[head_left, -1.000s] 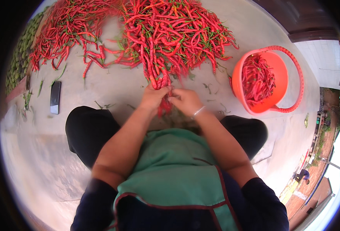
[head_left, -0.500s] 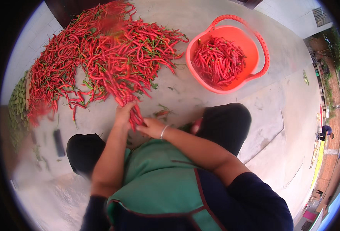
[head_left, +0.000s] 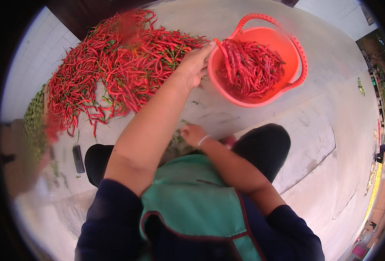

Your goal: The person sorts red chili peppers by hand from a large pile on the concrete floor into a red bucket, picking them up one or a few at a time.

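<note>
My left hand (head_left: 195, 64) reaches to the left rim of an orange-red plastic basket (head_left: 293, 65), its fingers stretched out and apart. Beside its fingertips, a few long red chili peppers (head_left: 228, 58) lean over the inside of the rim, on top of the chilies (head_left: 258, 71) in the basket. Closer to my body, my right hand (head_left: 193, 134) has its fingers curled in, above scattered green bits on the floor. Whether anything is inside that hand is hidden. A large heap of red chilies with green stems (head_left: 127, 65) lies on the floor to the left.
A dark flat phone-like object (head_left: 78, 159) lies on the floor by my left knee. Green produce (head_left: 35, 117) is piled at the far left, by a white tiled wall (head_left: 35, 56). Another person (head_left: 383, 152) bends over far off to the right.
My left hand has carried a bunch of chilies from in front of me up to the basket and let go. The right hand has parted from the bunch and shifted slightly right and up.
</note>
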The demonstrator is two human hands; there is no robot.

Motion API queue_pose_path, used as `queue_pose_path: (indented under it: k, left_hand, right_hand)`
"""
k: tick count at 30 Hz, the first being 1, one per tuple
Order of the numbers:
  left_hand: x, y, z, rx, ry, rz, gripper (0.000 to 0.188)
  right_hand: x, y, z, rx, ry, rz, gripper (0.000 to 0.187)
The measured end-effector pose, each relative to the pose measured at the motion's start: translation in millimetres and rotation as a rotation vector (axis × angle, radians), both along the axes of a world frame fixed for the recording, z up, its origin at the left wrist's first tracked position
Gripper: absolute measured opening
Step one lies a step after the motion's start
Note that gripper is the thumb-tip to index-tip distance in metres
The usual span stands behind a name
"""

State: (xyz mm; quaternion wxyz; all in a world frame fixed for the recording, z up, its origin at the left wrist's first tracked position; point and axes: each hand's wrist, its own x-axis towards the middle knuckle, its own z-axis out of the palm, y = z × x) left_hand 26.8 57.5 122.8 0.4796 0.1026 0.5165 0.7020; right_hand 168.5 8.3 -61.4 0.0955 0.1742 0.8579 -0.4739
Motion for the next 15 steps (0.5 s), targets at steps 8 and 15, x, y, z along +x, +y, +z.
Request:
queue_pose_path:
  k: [8, 15]
  left_hand:
    - [-44.3, -213.5, -166.5, -0.44, -0.226, 0.487, 0.034]
    - [-74.6, -263.8, -228.8, -0.584, -0.199, 0.685, 0.035]
  right_hand:
    - [-41.6, -14.0, -11.1, 0.326, 0.071, 0.231, 0.029]
    - [-170.4, -62.9, -4.3, 0.277, 0.075, -0.002, 0.042]
